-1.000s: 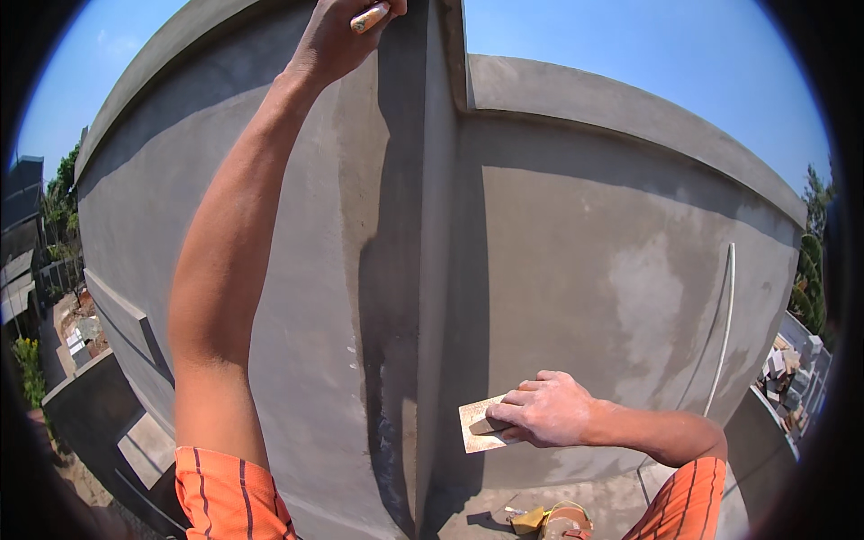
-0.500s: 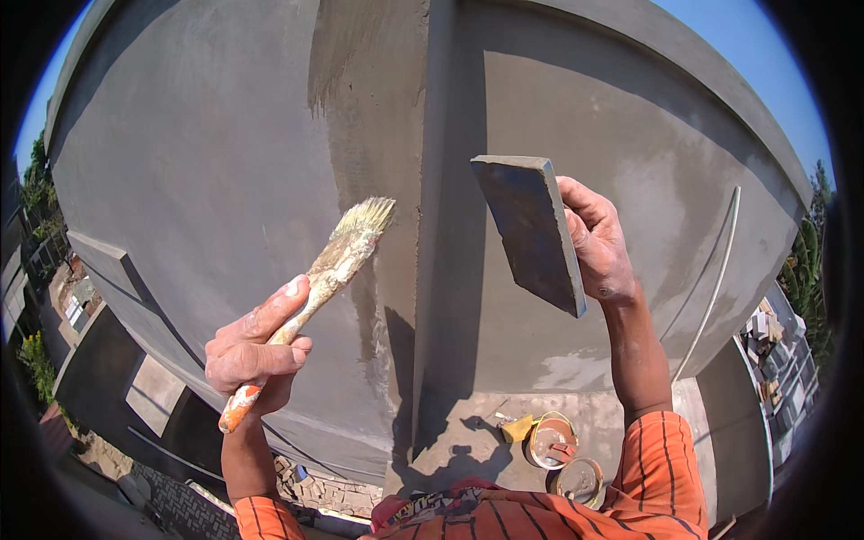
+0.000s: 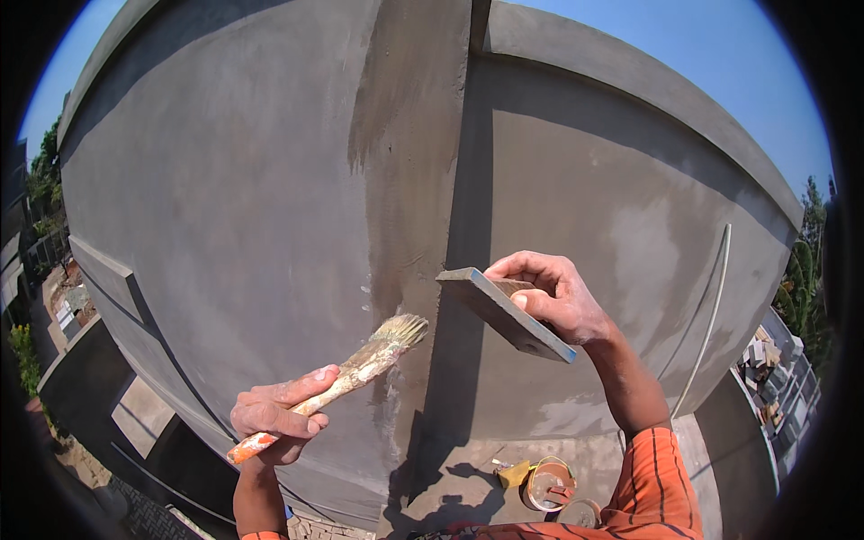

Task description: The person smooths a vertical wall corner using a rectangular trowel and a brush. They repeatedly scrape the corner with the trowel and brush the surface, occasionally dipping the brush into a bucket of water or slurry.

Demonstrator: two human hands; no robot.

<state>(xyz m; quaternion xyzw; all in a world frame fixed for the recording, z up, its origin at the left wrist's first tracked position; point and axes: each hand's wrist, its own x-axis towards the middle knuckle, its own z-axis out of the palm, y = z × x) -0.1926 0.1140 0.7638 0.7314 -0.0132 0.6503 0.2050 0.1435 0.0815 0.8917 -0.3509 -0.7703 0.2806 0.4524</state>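
Observation:
My left hand (image 3: 281, 416) is closed round the handle of a plaster-caked paintbrush (image 3: 364, 362), its bristles pointing up and right, close to the wall corner. In my right hand (image 3: 560, 292) is a flat rectangular plastering float (image 3: 504, 317), gripped by the handle on its back and tilted. The float's left end is near the protruding corner edge of the grey plastered wall (image 3: 270, 207). A darker, damp-looking band (image 3: 409, 180) runs down the wall beside that edge. I cannot tell whether the brush or the float touches the wall.
Down on the ledge stand an orange-rimmed bucket (image 3: 549, 486), a second round container (image 3: 580, 513) and a yellow piece (image 3: 513, 474). A pale pipe (image 3: 715, 315) leans on the right wall. Stacked rubble (image 3: 769, 369) lies far right.
The float has come down and left, turning from steep to a flatter tilt with its handle now showing. The brush has moved lower and slightly right. The view has tilted upward.

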